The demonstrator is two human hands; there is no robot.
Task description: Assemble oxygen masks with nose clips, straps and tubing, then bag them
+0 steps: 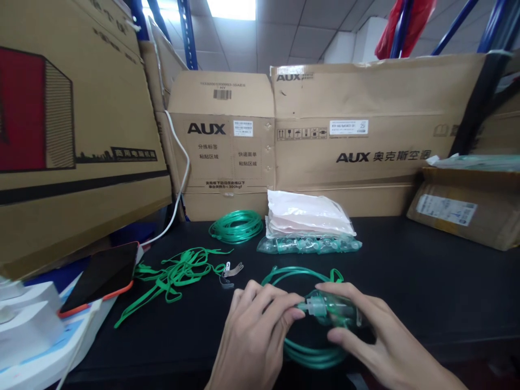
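Mask, clear green plastic, above a near coil on the worktop. Its pale connector seems joined to the tube (full seating cannot be told). Left hand: fingertips pinched on the tube. Right hand: finger and thumb parted around the mask, thumb contact unclear. Beyond, green straps lie loose, seemingly unused.

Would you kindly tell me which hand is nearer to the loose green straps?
Left. The left hand is to the right of the green straps and nearer the person; the right hand is farther right, past the left, at the clear green piece.
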